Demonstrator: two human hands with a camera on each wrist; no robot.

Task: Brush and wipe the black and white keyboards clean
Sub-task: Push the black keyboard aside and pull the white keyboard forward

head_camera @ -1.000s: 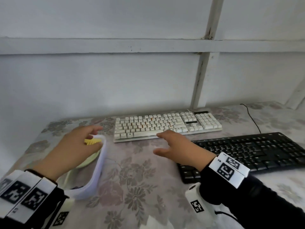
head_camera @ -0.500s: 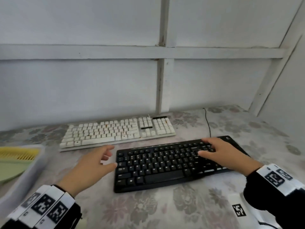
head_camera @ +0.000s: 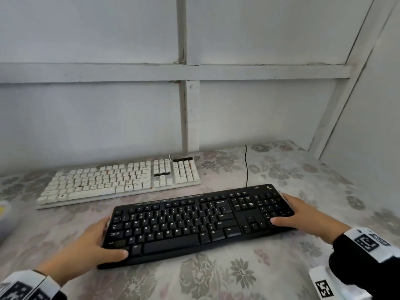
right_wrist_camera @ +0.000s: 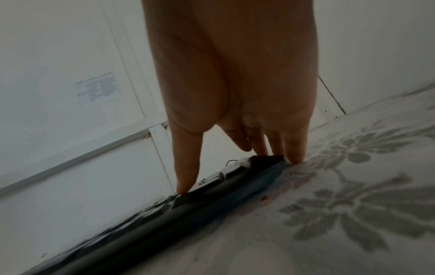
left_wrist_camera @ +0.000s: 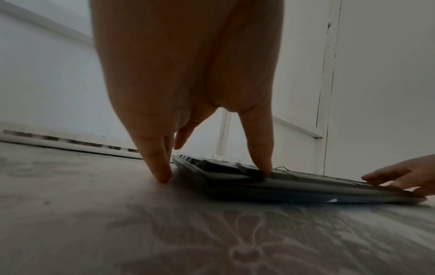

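Observation:
The black keyboard (head_camera: 194, 221) lies on the flowered tablecloth in front of me, slightly slanted. My left hand (head_camera: 101, 241) grips its left end, thumb on the bottom-left keys and fingers down along the side edge. My right hand (head_camera: 298, 215) grips its right end, thumb on the keys by the number pad and fingers around the right edge. In the left wrist view the left hand's thumb (left_wrist_camera: 261, 160) presses on the keyboard (left_wrist_camera: 294, 188) and a fingertip touches the cloth. The white keyboard (head_camera: 121, 180) lies behind it, near the wall, with small stains on it.
A clear plastic tub (head_camera: 4, 215) with something yellow in it shows at the far left edge. The black keyboard's cable (head_camera: 246, 165) runs back toward the wall. White panelled walls close in behind and on the right. Flowered cloth (head_camera: 216, 278) lies bare in front.
My left hand has left the tub and my right hand has moved right; both now hold the ends of the black keyboard. The view has swung right, so the tub is nearly out of frame.

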